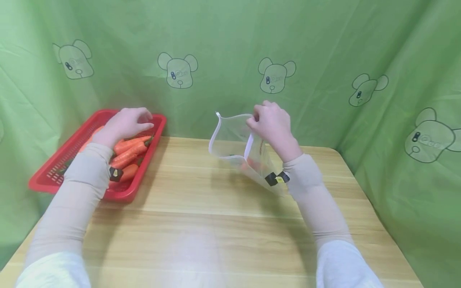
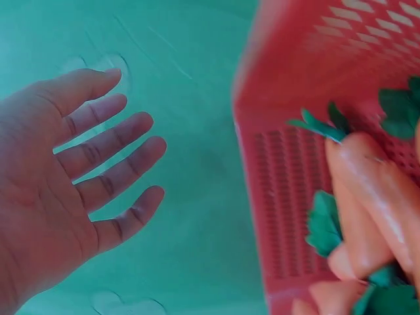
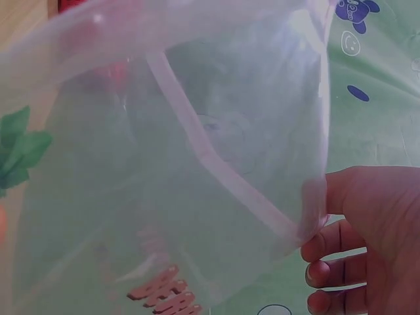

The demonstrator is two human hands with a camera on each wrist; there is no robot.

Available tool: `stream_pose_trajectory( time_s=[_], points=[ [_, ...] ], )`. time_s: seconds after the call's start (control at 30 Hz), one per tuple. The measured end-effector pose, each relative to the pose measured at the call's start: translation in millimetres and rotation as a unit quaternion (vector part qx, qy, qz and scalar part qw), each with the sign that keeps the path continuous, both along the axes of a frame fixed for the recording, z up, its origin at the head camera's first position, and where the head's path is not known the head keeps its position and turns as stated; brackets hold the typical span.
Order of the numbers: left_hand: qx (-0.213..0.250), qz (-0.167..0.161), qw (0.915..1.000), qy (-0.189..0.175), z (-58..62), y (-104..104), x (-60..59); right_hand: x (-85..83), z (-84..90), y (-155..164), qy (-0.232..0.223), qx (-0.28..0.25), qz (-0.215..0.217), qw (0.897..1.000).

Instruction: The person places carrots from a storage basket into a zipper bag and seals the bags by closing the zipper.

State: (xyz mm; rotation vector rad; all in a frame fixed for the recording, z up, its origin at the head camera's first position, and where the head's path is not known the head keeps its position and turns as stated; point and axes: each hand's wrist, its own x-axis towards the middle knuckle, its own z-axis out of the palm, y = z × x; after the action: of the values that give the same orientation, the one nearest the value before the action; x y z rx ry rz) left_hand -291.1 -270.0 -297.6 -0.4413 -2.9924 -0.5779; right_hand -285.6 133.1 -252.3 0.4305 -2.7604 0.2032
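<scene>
While the left hand [image 1: 126,124] hovers with spread, empty fingers over the carrots [image 1: 130,154] in the red basket [image 1: 54,170] at left, pinching the clear bag [image 1: 234,140] at centre with the right hand [image 1: 271,124], one carrot seemingly inside already, several left.

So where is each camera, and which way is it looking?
Head: worn on the head, looking down at the table, both sleeved arms and hands showing.
Left wrist: faces the open left hand, beside the red basket of carrots.
Right wrist: faces the clear bag; right hand fingers curled at its edge.
The head view also shows the basket and bag.
</scene>
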Motion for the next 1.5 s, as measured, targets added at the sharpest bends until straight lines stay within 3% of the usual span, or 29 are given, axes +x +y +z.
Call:
stream_pose_trajectory(
  time_s=[0.37,0.7,1.2,1.3,1.37,1.5],
  points=[
    [0.03,0.045,0.997,-0.056,-25.6,-26,-15.5,-0.5,-3.8,2,-0.001,0.002,-0.003,1.0],
    [0.068,0.055,0.9913,-0.098,-54.7,-32,-24.9,-3.7,-8.3,1,-0.003,0.005,-0.001,1.0],
    [0.044,0.062,0.988,-0.134,-88.5,-41,-26.5,-1.6,-10.4,-1,-0.017,0.0,0.002,1.0],
    [0.066,0.071,0.9813,-0.166,-92.0,-40,-25.4,-1.9,-11.7,-1,-0.015,-0.001,0.003,1.0],
    [0.102,0.081,0.9725,-0.194,-96.0,-40,-24.6,-1.9,-12.5,-1,-0.015,-0.002,0.003,1.0],
    [0.156,0.091,0.9594,-0.217,-104.1,-37,-25.0,-2.0,-13.8,-1,-0.014,-0.001,0.003,1.0]
  ],
)
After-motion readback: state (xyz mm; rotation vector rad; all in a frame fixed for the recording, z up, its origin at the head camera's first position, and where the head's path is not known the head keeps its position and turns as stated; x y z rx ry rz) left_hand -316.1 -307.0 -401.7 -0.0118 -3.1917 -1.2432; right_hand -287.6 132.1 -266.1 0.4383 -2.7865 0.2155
